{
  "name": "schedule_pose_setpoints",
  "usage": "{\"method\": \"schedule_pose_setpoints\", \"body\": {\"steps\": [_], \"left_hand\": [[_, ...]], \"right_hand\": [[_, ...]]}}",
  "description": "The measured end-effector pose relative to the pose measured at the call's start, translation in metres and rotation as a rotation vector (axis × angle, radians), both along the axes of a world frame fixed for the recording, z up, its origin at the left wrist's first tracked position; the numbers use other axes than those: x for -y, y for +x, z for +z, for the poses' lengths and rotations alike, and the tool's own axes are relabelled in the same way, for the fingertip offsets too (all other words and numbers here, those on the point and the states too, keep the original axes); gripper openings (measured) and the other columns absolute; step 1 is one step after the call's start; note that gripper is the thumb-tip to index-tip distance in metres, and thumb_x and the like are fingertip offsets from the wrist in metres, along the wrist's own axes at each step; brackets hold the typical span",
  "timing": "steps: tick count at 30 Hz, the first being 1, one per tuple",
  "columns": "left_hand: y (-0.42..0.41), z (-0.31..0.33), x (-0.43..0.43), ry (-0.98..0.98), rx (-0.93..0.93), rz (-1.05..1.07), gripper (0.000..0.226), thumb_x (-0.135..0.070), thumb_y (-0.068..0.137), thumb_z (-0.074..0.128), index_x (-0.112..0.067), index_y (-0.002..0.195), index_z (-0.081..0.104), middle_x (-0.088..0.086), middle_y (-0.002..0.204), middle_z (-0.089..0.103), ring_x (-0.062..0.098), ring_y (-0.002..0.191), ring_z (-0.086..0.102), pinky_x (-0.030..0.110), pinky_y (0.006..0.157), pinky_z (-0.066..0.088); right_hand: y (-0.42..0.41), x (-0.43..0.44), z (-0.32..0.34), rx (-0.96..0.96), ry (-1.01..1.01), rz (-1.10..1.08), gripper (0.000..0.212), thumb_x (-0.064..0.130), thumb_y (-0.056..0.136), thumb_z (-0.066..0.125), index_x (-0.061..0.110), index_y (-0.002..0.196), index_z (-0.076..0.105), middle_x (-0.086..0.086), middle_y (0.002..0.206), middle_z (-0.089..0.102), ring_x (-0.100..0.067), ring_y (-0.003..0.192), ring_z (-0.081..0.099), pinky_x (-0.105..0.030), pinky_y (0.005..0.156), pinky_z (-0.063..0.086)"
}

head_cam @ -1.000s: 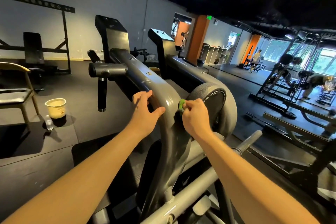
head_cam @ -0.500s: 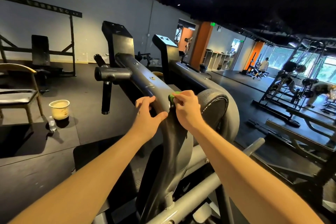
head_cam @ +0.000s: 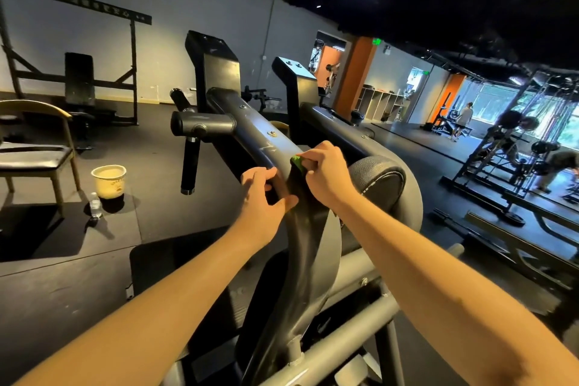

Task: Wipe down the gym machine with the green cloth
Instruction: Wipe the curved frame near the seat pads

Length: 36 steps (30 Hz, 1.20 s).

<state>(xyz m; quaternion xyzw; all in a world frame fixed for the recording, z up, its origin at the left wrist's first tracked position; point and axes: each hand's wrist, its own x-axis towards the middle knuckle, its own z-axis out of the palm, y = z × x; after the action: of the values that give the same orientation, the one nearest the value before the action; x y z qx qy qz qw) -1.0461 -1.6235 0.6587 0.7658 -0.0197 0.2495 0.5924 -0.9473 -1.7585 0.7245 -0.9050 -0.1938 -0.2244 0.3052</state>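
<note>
The gym machine's curved grey metal arm point(head_cam: 250, 138) rises from the bottom centre and bends away toward two black uprights. My right hand point(head_cam: 326, 174) grips a small green cloth point(head_cam: 297, 161) and presses it on the top of the bend; only a scrap of green shows past my fingers. My left hand point(head_cam: 261, 197) wraps round the arm's left side just below the cloth, thumb on the near face. A round black pad point(head_cam: 376, 182) sits right of my right hand.
A black handle bar point(head_cam: 202, 128) juts left from the arm. On the floor at left stand a cream bucket point(head_cam: 109, 180), a small bottle point(head_cam: 95, 204) and a wooden chair point(head_cam: 37, 153). Weight racks point(head_cam: 507, 160) and people fill the right side.
My right hand has slid the cloth up the curved arm, from beside the pad onto the top of the bend. My left hand has followed upward along the arm's left side.
</note>
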Motion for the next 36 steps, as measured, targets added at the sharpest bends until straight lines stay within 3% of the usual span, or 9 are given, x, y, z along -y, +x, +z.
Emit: {"method": "schedule_pose_setpoints", "body": {"steps": [3,8,11,14,19,22,27,29,36], "left_hand": [[-0.004,-0.001,0.000,0.005,-0.002,-0.016,0.059,-0.022,0.089,0.078,-0.024,0.139,0.045,-0.007,0.143,0.029,0.009,0.124,0.043,0.007,0.085,0.036],[-0.004,-0.007,-0.006,0.012,0.020,-0.090,0.070,-0.024,0.087,0.080,-0.026,0.145,0.041,-0.008,0.147,0.024,0.009,0.127,0.041,0.029,0.103,0.042],[0.000,-0.012,-0.005,0.009,0.032,-0.093,0.073,-0.023,0.087,0.080,-0.025,0.148,0.039,-0.007,0.151,0.021,0.010,0.129,0.039,0.025,0.104,0.042],[0.005,-0.017,-0.005,0.001,0.042,-0.084,0.071,-0.023,0.088,0.079,-0.026,0.148,0.039,-0.009,0.151,0.020,0.008,0.129,0.040,0.013,0.097,0.041],[0.012,-0.020,-0.004,-0.022,0.031,-0.063,0.071,-0.018,0.085,0.082,-0.027,0.143,0.044,-0.009,0.150,0.024,0.007,0.124,0.043,0.010,0.089,0.044],[0.012,-0.023,-0.005,-0.029,0.031,-0.025,0.063,-0.020,0.082,0.084,-0.030,0.133,0.048,-0.009,0.146,0.029,0.011,0.123,0.045,0.019,0.091,0.046],[0.007,-0.032,0.001,-0.105,0.135,-0.003,0.053,-0.007,0.083,0.082,-0.038,0.116,0.055,-0.010,0.131,0.043,0.010,0.114,0.052,0.039,0.095,0.057],[0.003,-0.037,0.001,-0.111,0.116,-0.025,0.049,-0.009,0.087,0.078,-0.040,0.117,0.054,-0.011,0.129,0.044,0.004,0.112,0.053,0.032,0.097,0.055],[0.004,-0.035,-0.007,-0.148,0.118,-0.025,0.026,-0.015,0.097,0.067,-0.037,0.107,0.060,-0.010,0.114,0.058,-0.008,0.095,0.058,0.009,0.083,0.048]], "right_hand": [[-0.019,0.015,-0.011,0.048,-0.077,0.043,0.031,0.003,0.091,0.063,0.006,0.122,0.064,-0.010,0.118,0.055,-0.023,0.108,0.056,-0.028,0.089,0.050],[-0.080,0.064,-0.048,0.125,-0.033,0.222,0.026,0.000,0.093,0.060,0.011,0.109,0.077,-0.005,0.107,0.063,-0.020,0.098,0.060,-0.019,0.086,0.047],[-0.070,0.057,-0.038,0.080,0.027,0.209,0.023,-0.005,0.092,0.066,0.009,0.105,0.079,-0.004,0.100,0.063,-0.019,0.094,0.061,-0.013,0.082,0.047],[-0.046,0.034,-0.017,0.053,0.007,0.187,0.029,-0.008,0.092,0.064,0.012,0.108,0.079,0.006,0.099,0.057,-0.010,0.095,0.055,-0.018,0.081,0.047],[0.014,-0.023,0.005,-0.054,0.030,-0.007,0.036,0.008,0.093,0.059,0.032,0.117,0.072,0.002,0.127,0.055,-0.024,0.121,0.050,-0.039,0.103,0.046],[0.002,-0.033,0.014,-0.072,0.045,0.008,0.029,0.015,0.101,0.057,0.023,0.126,0.071,0.005,0.131,0.058,-0.014,0.122,0.048,-0.031,0.101,0.036],[-0.045,0.001,-0.016,-0.034,0.010,0.172,0.040,0.032,0.109,0.043,0.026,0.147,0.052,0.008,0.159,0.040,-0.006,0.147,0.028,-0.043,0.125,0.019],[-0.065,0.016,-0.041,0.021,-0.015,0.150,0.044,0.033,0.108,0.045,0.032,0.152,0.044,0.011,0.165,0.028,-0.008,0.155,0.013,-0.045,0.127,0.013],[-0.100,0.034,-0.085,0.272,-0.272,0.076,0.058,0.022,0.099,0.064,0.033,0.153,0.044,0.003,0.167,0.026,-0.019,0.158,0.010,-0.060,0.121,0.021]]}}
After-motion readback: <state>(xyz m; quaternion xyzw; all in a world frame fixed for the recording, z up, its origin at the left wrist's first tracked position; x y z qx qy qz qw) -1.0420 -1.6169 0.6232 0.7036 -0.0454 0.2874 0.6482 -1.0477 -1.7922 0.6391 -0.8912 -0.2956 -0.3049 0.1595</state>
